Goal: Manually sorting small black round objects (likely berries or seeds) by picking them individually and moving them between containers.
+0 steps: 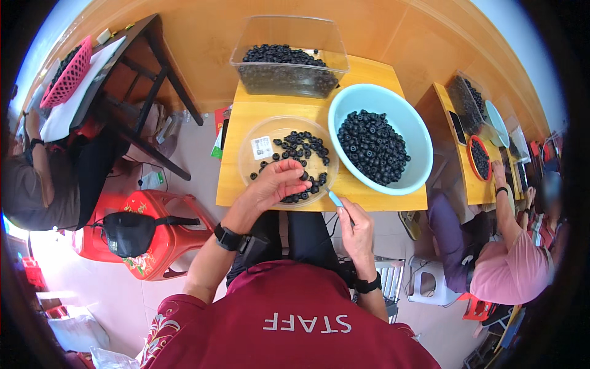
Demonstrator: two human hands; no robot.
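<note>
Between the thumb and fingers of my left hand point(278, 183) is a small round black part point(304, 176), pinched above a shallow clear round tray point(247, 157). Similar black ring-shaped parts point(301, 147) lie scattered over that tray. To its right, my right hand point(356, 232) is closed round a slim tool with a light blue end point(335, 198), near the table's front edge; its exact kind cannot be told. A light blue basin point(424, 161) stands right of the tray, heaped with black parts point(375, 147).
A clear plastic bin point(289, 83) with many black parts stands at the back of the yellow table point(230, 184). On the left are a red stool point(169, 230) with a black bag point(129, 234) and a dark table point(138, 37). Co-workers sit at tables on both sides.
</note>
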